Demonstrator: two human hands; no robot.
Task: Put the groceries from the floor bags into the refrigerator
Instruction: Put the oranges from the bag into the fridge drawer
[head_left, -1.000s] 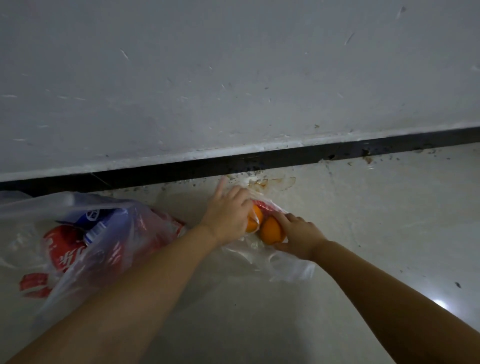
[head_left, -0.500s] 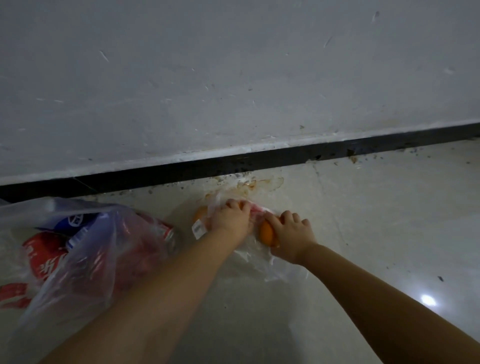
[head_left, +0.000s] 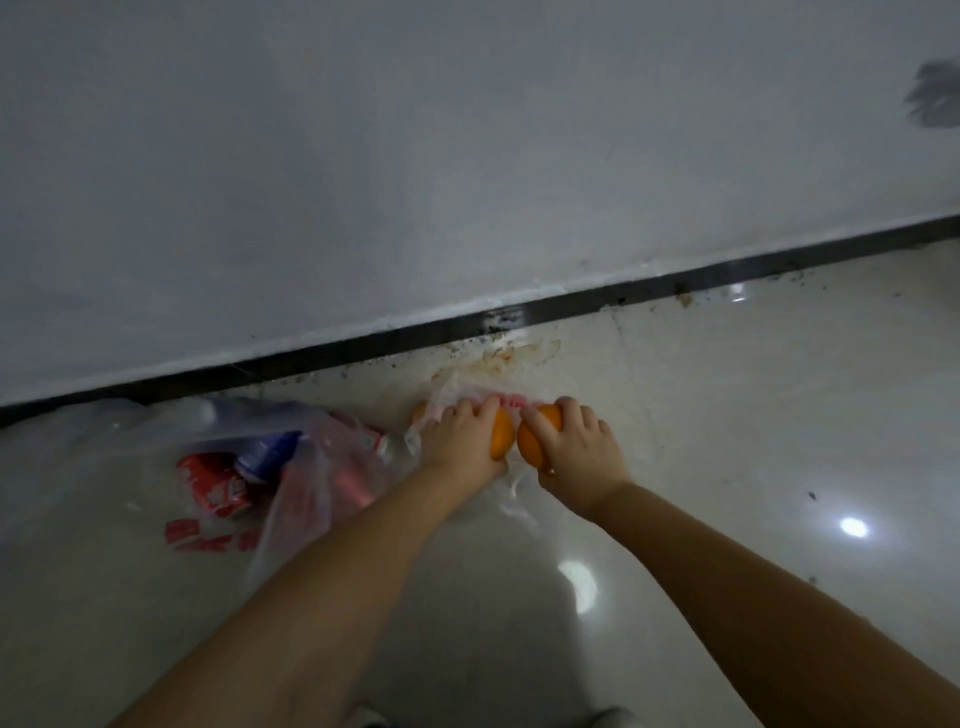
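A thin clear plastic bag (head_left: 467, 387) with red print lies on the floor near the wall. My left hand (head_left: 460, 441) grips one orange (head_left: 502, 435) at the bag's mouth. My right hand (head_left: 576, 452) grips a second orange (head_left: 535, 447) right beside it; the two fruits nearly touch. A third orange (head_left: 418, 411) peeks out behind my left hand, inside the bag. To the left lies a larger clear bag (head_left: 306, 467) holding a red can (head_left: 215, 483) and a blue-and-white package (head_left: 267, 453). The refrigerator is out of view.
A white wall with a black baseboard (head_left: 571, 301) runs diagonally just behind the bags. The glossy pale tile floor (head_left: 727, 415) stretches to the right, with a brown stain (head_left: 498, 356) near the baseboard.
Both hands have closed round an orange each and drawn them out of the small bag's opening. The view has shifted right, so the larger bag sits further left.
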